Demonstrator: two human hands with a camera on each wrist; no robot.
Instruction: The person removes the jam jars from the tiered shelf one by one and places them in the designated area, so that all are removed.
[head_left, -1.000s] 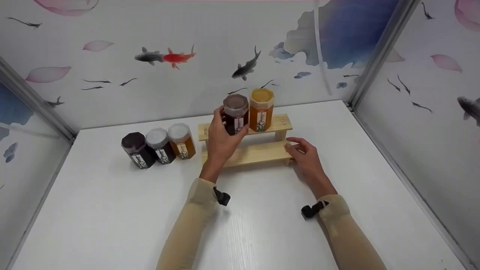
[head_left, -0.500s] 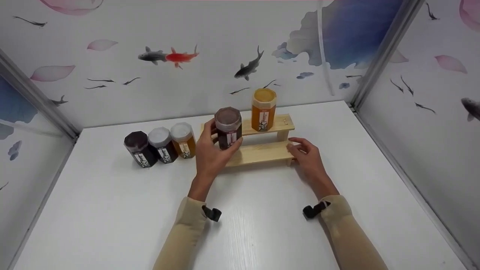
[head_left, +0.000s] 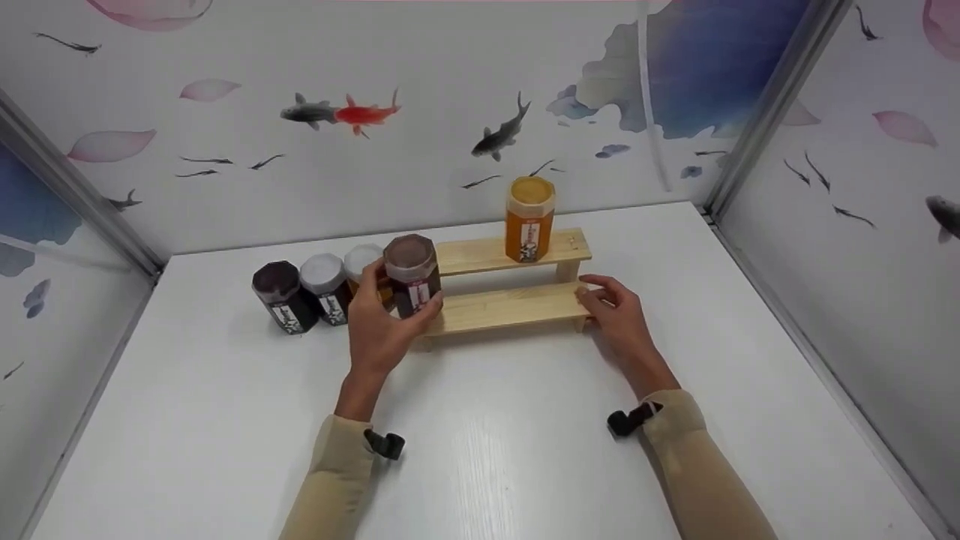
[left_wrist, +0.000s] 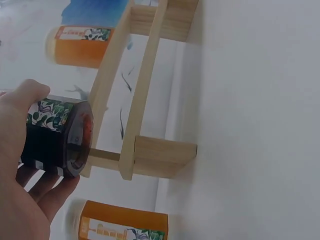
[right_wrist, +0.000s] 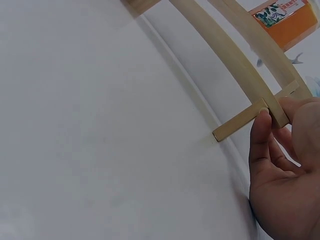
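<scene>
My left hand grips a dark jar with a clear octagonal lid, its fingers and thumb wrapped about the sides. In the left wrist view the jar's base is off any surface, in front of the left end of a two-step wooden rack. My right hand pinches the right end of the rack's lower step, thumb and fingers on the board in the right wrist view. On the upper step an amber honey jar stands upright toward the right.
Left of the rack, a black-lidded dark jar and a white-lidded dark jar stand in a row with an amber jar, partly hidden by my left hand. Printed wall panels border the white table.
My left hand has lifted the dark jar from beside the amber jar on the upper step and carried it left and toward me. The right hand keeps its place on the rack.
</scene>
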